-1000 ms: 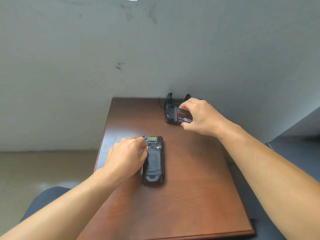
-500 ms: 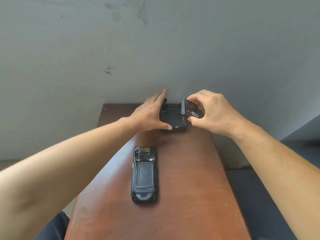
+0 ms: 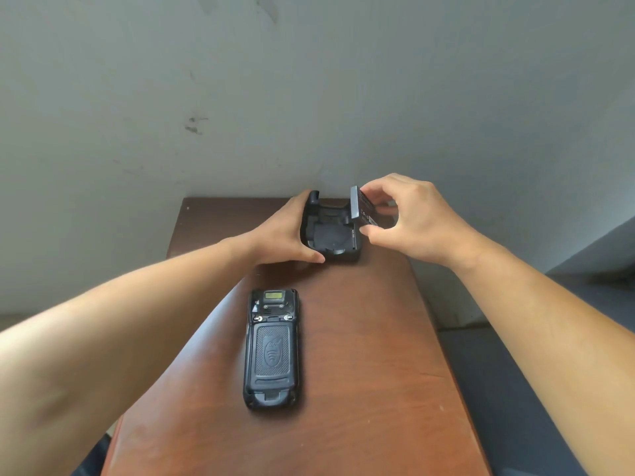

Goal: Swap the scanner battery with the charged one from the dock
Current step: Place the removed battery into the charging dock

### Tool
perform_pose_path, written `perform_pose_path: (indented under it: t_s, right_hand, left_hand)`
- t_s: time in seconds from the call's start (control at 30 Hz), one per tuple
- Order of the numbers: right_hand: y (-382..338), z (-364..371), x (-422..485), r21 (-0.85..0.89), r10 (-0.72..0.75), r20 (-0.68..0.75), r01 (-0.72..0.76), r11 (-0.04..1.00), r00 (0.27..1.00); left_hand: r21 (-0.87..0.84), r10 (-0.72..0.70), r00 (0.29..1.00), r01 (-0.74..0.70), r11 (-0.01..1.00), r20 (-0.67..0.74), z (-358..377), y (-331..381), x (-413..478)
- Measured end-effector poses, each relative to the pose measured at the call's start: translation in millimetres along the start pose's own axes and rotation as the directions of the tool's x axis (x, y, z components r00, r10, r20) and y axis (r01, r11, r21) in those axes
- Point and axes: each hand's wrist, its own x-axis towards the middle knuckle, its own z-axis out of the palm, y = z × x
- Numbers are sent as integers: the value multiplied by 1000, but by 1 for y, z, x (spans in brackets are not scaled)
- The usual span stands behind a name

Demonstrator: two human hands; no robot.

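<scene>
Two hands at the tabletop's far edge: your left hand (image 3: 287, 231) braces the dock (image 3: 331, 231), right hand (image 3: 417, 219) fingers pinch the battery (image 3: 360, 207); a loose pinch could drop it.

The scanner (image 3: 271, 348) is black with a textured back panel and a yellow-green label. The dock (image 3: 330, 231) and battery (image 3: 360, 207) are black. The table (image 3: 360, 338) is reddish-brown wood; the wall (image 3: 309, 80) is grey.

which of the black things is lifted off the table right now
The battery, pinched in the right hand above the dock. The dock, steadied by the left hand, and the scanner both rest on the table.
</scene>
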Motion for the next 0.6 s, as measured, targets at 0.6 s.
perform_pose_path:
  t_s: [0.6]
  right_hand:
    - [8, 50, 23, -15, 100, 157, -99, 995, 982]
  left_hand:
    - [80, -43, 994, 51, 995, -96, 16, -13, -17]
